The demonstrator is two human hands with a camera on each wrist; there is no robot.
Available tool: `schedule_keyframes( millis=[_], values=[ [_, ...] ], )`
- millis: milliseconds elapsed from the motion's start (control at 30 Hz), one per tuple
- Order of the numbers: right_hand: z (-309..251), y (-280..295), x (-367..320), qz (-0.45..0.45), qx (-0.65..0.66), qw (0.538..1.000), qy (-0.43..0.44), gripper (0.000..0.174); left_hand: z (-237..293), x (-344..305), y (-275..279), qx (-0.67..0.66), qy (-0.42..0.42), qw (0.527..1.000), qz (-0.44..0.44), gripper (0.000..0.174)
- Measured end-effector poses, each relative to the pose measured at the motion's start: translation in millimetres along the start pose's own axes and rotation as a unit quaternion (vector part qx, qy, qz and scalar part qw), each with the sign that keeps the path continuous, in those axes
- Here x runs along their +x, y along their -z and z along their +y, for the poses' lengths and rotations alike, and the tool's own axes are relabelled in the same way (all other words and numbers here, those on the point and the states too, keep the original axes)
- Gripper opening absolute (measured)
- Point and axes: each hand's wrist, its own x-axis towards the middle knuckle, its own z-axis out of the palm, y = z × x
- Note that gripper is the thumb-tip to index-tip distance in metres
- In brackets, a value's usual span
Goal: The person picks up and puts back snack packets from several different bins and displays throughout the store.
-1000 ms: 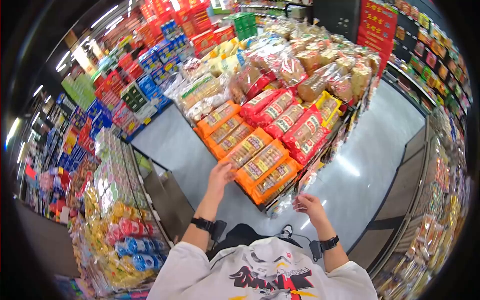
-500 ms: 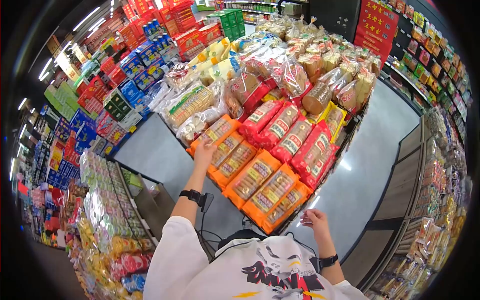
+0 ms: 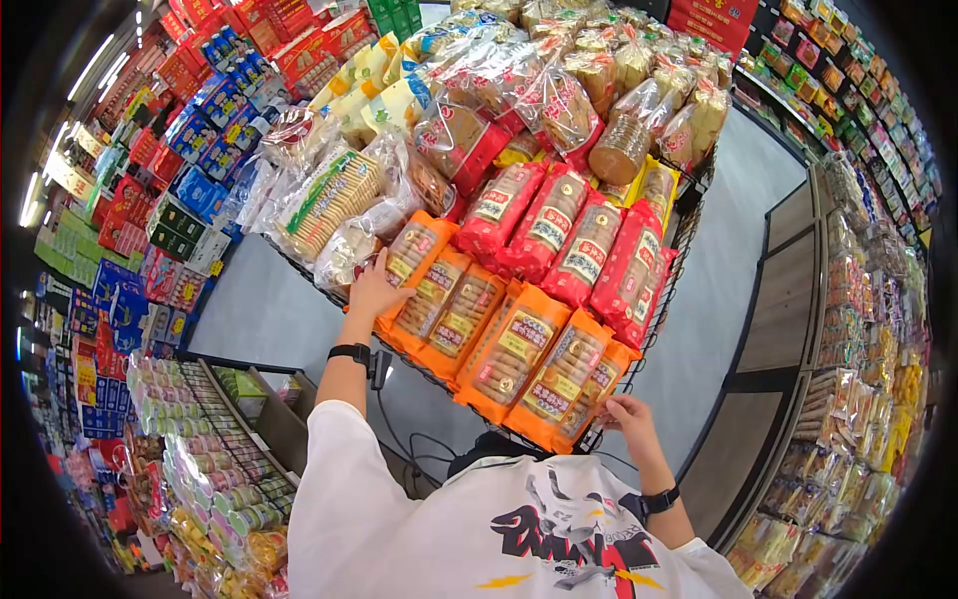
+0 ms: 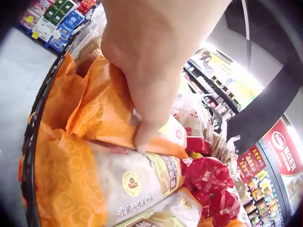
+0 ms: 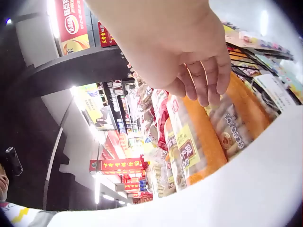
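In the head view, my left hand (image 3: 371, 297) is at the leftmost orange biscuit packet (image 3: 413, 252) in the front row. Its thumb (image 4: 147, 127) lies along the near side of that packet in the left wrist view, with the packet between thumb and fingers; the fingers are hidden behind the hand. My right hand (image 3: 631, 419) is at the right front corner, fingers loosely bent, fingertips right at the rightmost orange packet (image 3: 597, 387). In the right wrist view its fingers (image 5: 201, 85) overlap an orange packet. Several clear-windowed orange packets lie side by side between the hands.
Red biscuit packets (image 3: 589, 250) lie behind the orange ones, with bagged breads (image 3: 559, 110) farther back. A black wire rim (image 4: 29, 165) edges the display. Stocked shelves (image 3: 798, 399) stand at the right, stacked cups (image 3: 200, 449) at the left. Cables (image 3: 424, 439) hang below the left wrist.
The left hand has moved from the front packets out to the leftmost orange packet. The right hand has come in to the right corner packet. The view has moved closer to the display.
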Motion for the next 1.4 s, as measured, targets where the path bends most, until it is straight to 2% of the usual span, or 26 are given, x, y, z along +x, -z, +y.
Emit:
schedule_keyframes(
  millis=[167, 200, 300, 433, 567, 600, 700, 800, 867, 933, 1033, 1133, 1233, 1333, 1400],
  values=[
    [-11.6, 4.9, 5.4, 0.017, -0.030, 0.998, 0.047, 0.019, -1.7, -6.3, -2.9, -0.045, -0.008, 0.998, 0.038, 0.114],
    [-12.7, 6.3, 8.1, 0.016, -0.040, 0.998, 0.048, 0.019, -1.1, -10.3, -1.0, -0.049, 0.006, 0.998, 0.041, 0.107],
    [-16.8, 7.3, 9.0, 0.006, -0.066, 0.996, 0.055, 0.019, -6.4, -24.4, 9.6, -0.057, 0.013, 0.998, 0.017, 0.102],
    [-8.7, 10.6, 7.9, -0.011, -0.070, 0.996, 0.057, 0.019, -36.2, -36.6, -8.0, -0.094, 0.001, 0.995, 0.018, 0.103],
    [1.4, 5.0, 9.7, -0.024, -0.080, 0.996, 0.041, 0.021, -33.9, -41.4, -17.5, -0.076, 0.006, 0.995, 0.057, 0.109],
    [3.1, 2.4, 9.0, -0.025, -0.083, 0.995, 0.044, 0.022, -29.3, -44.8, -15.1, -0.080, 0.018, 0.995, 0.050, 0.100],
    [-1.0, -3.5, 3.3, -0.064, -0.112, 0.991, 0.048, 0.022, -15.2, -50.2, -14.6, -0.009, -0.067, 0.988, 0.142, 0.087],
    [2.2, -1.1, 3.3, -0.076, -0.117, 0.989, 0.052, 0.021, 57.7, -91.8, 4.3, -0.129, -0.165, 0.957, 0.201, 0.077],
    [1.1, -0.4, 4.4, -0.076, -0.125, 0.988, 0.051, 0.020, 87.0, -121.7, -16.8, -0.233, -0.182, 0.951, 0.089, 0.079],
    [-2.0, -1.7, 3.3, -0.074, -0.132, 0.987, 0.043, 0.021, 124.8, -156.9, -18.0, -0.258, -0.127, 0.954, -0.085, 0.093],
    [-6.3, -4.5, 1.4, -0.081, -0.148, 0.984, 0.054, 0.022, 158.3, -189.9, -27.6, -0.258, -0.146, 0.943, -0.151, 0.110],
    [-10.5, -6.6, 0.1, -0.084, -0.137, 0.986, 0.039, 0.023, 165.7, -190.7, -37.4, -0.209, -0.143, 0.960, -0.118, 0.122],
    [-8.5, -4.5, 6.2, -0.100, -0.122, 0.987, 0.027, 0.026, 170.5, -185.3, -40.3, -0.188, -0.091, 0.970, -0.125, 0.122],
    [-5.5, -5.6, 11.5, -0.115, -0.097, 0.988, 0.033, 0.027, 169.0, -173.6, -45.4, -0.206, -0.078, 0.966, -0.133, 0.117],
    [-11.4, -10.5, 11.0, -0.118, -0.126, 0.984, 0.043, 0.028, 176.9, -176.0, -38.3, -0.179, -0.054, 0.973, -0.136, 0.112]
  ],
)
